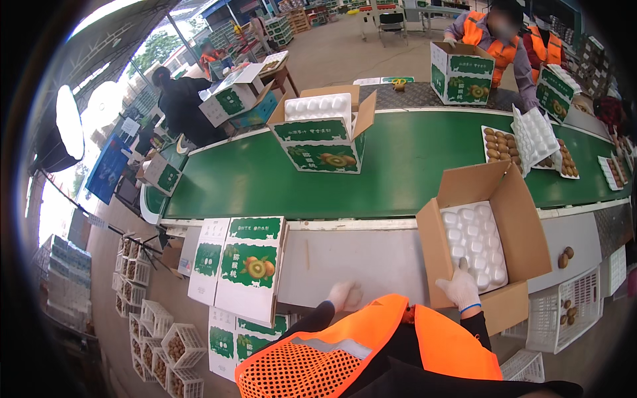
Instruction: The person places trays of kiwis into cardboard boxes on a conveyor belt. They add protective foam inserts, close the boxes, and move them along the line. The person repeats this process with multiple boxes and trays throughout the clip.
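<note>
In front of me on the right stands an open cardboard box [517, 229] with its flaps raised. A white molded foam tray [473, 239] lies inside it, bumps upward, hiding whatever is underneath. My right hand [460, 287], in a white glove, reaches over the box's near side with spread fingers touching the tray's near-left part. My left hand [344, 294], also gloved, is at the front edge of the grey worktable [348, 258], its fingers loosely curled and partly hidden. Left of it is a stack of flattened printed kiwifruit cartons [251, 263].
A green conveyor belt [398, 154] crosses beyond the worktable, carrying an open kiwifruit carton [318, 144] and trays of kiwifruit [500, 144]. Opposite, a person in an orange vest [497, 47] touches upright foam trays [535, 134]. Loose kiwis [565, 257] and a white crate [567, 313] are at right.
</note>
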`<move>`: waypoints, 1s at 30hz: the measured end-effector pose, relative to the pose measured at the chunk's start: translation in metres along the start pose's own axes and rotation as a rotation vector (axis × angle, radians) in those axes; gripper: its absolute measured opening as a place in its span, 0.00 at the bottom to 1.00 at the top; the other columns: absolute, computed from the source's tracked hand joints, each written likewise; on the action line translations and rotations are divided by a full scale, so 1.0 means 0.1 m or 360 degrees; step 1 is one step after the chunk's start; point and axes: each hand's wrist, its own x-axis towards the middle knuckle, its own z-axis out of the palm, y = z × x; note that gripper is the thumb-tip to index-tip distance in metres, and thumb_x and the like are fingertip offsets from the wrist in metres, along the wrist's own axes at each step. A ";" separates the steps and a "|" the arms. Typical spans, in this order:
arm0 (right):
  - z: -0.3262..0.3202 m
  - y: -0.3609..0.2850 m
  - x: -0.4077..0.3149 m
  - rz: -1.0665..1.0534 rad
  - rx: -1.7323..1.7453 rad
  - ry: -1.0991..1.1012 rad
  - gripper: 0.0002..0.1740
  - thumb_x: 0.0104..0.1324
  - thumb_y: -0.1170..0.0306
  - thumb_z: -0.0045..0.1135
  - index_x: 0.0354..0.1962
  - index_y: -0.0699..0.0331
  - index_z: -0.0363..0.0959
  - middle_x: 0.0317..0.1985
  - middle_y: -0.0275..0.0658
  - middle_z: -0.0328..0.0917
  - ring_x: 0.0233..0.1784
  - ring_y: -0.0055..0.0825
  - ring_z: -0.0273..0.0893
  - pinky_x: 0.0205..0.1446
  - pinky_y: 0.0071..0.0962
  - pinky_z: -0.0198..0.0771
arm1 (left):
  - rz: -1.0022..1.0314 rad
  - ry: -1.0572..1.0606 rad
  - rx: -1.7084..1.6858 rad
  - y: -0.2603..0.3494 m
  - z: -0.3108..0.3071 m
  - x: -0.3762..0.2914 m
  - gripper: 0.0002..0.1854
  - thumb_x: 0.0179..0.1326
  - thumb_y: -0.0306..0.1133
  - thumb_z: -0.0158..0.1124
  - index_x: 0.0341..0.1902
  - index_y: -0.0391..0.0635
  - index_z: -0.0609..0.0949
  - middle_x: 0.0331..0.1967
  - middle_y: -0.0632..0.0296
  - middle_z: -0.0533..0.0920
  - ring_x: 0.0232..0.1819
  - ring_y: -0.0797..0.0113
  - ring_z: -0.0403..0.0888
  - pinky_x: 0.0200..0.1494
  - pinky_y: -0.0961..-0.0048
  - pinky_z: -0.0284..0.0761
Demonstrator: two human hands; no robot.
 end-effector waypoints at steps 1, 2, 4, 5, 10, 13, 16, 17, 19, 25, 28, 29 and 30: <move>-0.01 -0.01 0.00 -0.0005 -0.0014 -0.0010 0.45 0.56 0.49 0.68 0.67 0.65 0.71 0.78 0.65 0.54 0.60 0.59 0.80 0.64 0.49 0.78 | -0.0003 0.0023 0.0000 0.02 0.04 -0.02 0.15 0.75 0.42 0.57 0.40 0.42 0.81 0.29 0.62 0.82 0.22 0.70 0.76 0.20 0.72 0.68; -0.01 -0.01 0.00 -0.0020 0.0000 0.0004 0.46 0.56 0.49 0.68 0.68 0.64 0.70 0.79 0.65 0.53 0.60 0.60 0.80 0.64 0.49 0.78 | -0.0029 0.0038 0.0019 0.05 0.08 -0.03 0.14 0.75 0.42 0.57 0.40 0.42 0.81 0.28 0.63 0.82 0.22 0.70 0.76 0.20 0.72 0.68; 0.02 -0.01 -0.01 -0.0056 0.0031 0.0028 0.47 0.56 0.50 0.68 0.70 0.63 0.68 0.79 0.65 0.51 0.61 0.60 0.80 0.64 0.49 0.77 | -0.0081 0.0074 0.0053 0.09 0.10 -0.05 0.14 0.75 0.41 0.57 0.39 0.42 0.81 0.28 0.64 0.81 0.22 0.70 0.76 0.21 0.71 0.68; 0.05 -0.01 -0.01 -0.0052 0.0013 0.0029 0.48 0.56 0.50 0.68 0.71 0.62 0.67 0.79 0.64 0.51 0.62 0.60 0.79 0.65 0.48 0.77 | -0.0100 -0.0055 0.0009 0.06 0.01 0.06 0.14 0.75 0.40 0.58 0.40 0.41 0.82 0.29 0.62 0.82 0.23 0.69 0.78 0.22 0.71 0.71; 0.00 -0.10 -0.04 0.0034 0.0143 -0.0019 0.48 0.57 0.49 0.67 0.73 0.54 0.65 0.80 0.64 0.50 0.70 0.63 0.71 0.70 0.50 0.73 | -0.0108 -0.0576 -0.0126 0.11 -0.05 0.52 0.10 0.76 0.34 0.58 0.41 0.40 0.82 0.32 0.61 0.81 0.27 0.69 0.78 0.26 0.72 0.76; 0.12 0.02 0.02 0.0033 -0.0158 0.0014 0.48 0.58 0.47 0.65 0.74 0.51 0.65 0.81 0.63 0.49 0.75 0.69 0.63 0.74 0.53 0.68 | 0.0117 -0.0213 0.0275 0.37 0.39 0.67 0.12 0.76 0.32 0.58 0.54 0.37 0.81 0.31 0.62 0.80 0.27 0.71 0.77 0.29 0.74 0.75; 0.04 -0.10 0.03 0.0051 -0.0109 -0.0081 0.49 0.58 0.46 0.64 0.75 0.49 0.63 0.80 0.62 0.50 0.75 0.72 0.60 0.76 0.54 0.65 | 0.0589 -0.0175 0.0541 0.65 0.37 1.17 0.28 0.74 0.33 0.61 0.74 0.40 0.68 0.39 0.56 0.83 0.34 0.65 0.82 0.37 0.71 0.79; 0.00 -0.14 0.04 0.0043 -0.0100 -0.0091 0.49 0.58 0.46 0.64 0.76 0.49 0.63 0.80 0.62 0.51 0.75 0.71 0.60 0.76 0.54 0.65 | 0.0789 -0.0106 0.0863 0.78 0.31 1.46 0.34 0.73 0.33 0.62 0.79 0.41 0.64 0.45 0.52 0.84 0.42 0.61 0.85 0.44 0.67 0.82; -0.01 -0.11 0.02 0.0071 -0.0074 -0.0085 0.49 0.58 0.47 0.64 0.76 0.48 0.63 0.80 0.62 0.52 0.74 0.70 0.61 0.75 0.54 0.66 | 0.1385 0.0252 0.1424 1.27 0.75 1.56 0.38 0.70 0.37 0.64 0.80 0.39 0.64 0.67 0.44 0.78 0.67 0.50 0.80 0.66 0.60 0.76; -0.12 -0.13 -0.02 0.0202 0.0050 -0.0175 0.48 0.58 0.49 0.65 0.76 0.46 0.63 0.82 0.58 0.48 0.76 0.70 0.55 0.75 0.58 0.64 | 0.2083 0.0203 0.1724 2.73 2.23 1.72 0.42 0.66 0.36 0.67 0.82 0.52 0.60 0.82 0.47 0.60 0.76 0.45 0.69 0.73 0.56 0.71; 0.04 -0.01 0.00 0.0138 0.0090 -0.0152 0.47 0.61 0.49 0.65 0.77 0.46 0.61 0.82 0.57 0.45 0.78 0.73 0.50 0.79 0.61 0.56 | 0.2437 -0.0003 0.1907 3.25 3.07 1.90 0.42 0.65 0.36 0.67 0.81 0.53 0.62 0.82 0.48 0.61 0.76 0.43 0.69 0.72 0.53 0.72; 0.06 0.00 0.02 0.0110 0.0073 -0.0139 0.47 0.62 0.49 0.65 0.77 0.46 0.61 0.82 0.57 0.45 0.79 0.74 0.49 0.79 0.62 0.55 | 0.2520 -0.0068 0.1997 3.41 3.31 1.96 0.41 0.65 0.36 0.67 0.81 0.53 0.62 0.82 0.49 0.61 0.76 0.43 0.68 0.72 0.53 0.72; 0.05 0.00 0.02 0.0105 0.0128 -0.0156 0.47 0.63 0.48 0.65 0.78 0.47 0.60 0.82 0.58 0.45 0.79 0.78 0.47 0.80 0.65 0.51 | 0.2569 -0.0135 0.2166 3.52 3.57 2.03 0.41 0.65 0.39 0.67 0.80 0.52 0.63 0.79 0.48 0.65 0.74 0.43 0.71 0.71 0.53 0.73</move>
